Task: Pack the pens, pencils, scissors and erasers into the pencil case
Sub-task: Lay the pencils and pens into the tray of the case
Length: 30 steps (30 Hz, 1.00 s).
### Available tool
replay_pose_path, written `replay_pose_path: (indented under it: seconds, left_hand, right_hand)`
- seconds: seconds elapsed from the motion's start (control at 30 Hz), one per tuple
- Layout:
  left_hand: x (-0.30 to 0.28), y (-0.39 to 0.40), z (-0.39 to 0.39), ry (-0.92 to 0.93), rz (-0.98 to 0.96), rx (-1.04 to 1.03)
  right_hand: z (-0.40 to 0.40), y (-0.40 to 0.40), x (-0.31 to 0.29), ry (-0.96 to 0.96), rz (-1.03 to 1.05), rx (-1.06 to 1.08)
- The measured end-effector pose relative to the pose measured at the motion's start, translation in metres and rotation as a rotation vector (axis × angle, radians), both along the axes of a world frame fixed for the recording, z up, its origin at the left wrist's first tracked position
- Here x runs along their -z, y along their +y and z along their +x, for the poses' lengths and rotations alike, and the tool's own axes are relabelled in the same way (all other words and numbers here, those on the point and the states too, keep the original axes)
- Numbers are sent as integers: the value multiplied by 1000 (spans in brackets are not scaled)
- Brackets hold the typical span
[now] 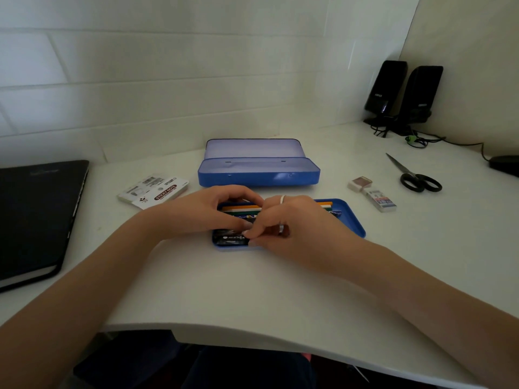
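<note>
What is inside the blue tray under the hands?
In the blue tray lie coloured pencils at the back and dark pens at the front. The left hand and right hand cover the middle, so the rest cannot be seen.

Blue pencil case (258, 167) open at twelve o'clock, lid tilted back. Blue tray (352, 217) at centre with orange, white and green pencils (241, 208) lying lengthwise; dark pens (229, 239), probably, at its near end. Black scissors (412, 175) closed, at two o'clock. Two erasers (372, 192) at three o'clock.
</note>
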<state>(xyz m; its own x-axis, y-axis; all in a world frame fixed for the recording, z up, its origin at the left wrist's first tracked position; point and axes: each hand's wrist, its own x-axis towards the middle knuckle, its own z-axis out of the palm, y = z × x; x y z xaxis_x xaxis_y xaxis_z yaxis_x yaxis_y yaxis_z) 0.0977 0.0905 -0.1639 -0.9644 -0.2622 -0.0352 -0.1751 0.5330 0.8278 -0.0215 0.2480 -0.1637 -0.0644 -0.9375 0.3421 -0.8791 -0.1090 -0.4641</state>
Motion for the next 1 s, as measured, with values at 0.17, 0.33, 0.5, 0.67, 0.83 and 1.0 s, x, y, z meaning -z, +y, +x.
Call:
replay_pose_path:
  seconds: [0.17, 0.33, 0.5, 0.67, 0.83, 1.0]
  left_hand:
    - [0, 0, 0, 15, 3, -5]
    - [-1, 1, 0, 8, -7, 2]
    - [0, 1, 0, 10, -14, -5]
    - [0, 0, -2, 24, -8, -9]
    - [1, 0, -2, 22, -17, -40]
    - [5, -5, -5, 131, 32, -161]
  right_hand:
    - [2, 4, -5, 72, 46, -16]
    - [-5, 6, -6, 50, 78, -62]
    - [-5, 6, 4, 178, -13, -68]
    - [-13, 8, 0, 93, -31, -35]
    - [-48, 8, -8, 80, -120, 206]
    - [-68, 10, -9, 142, -148, 397]
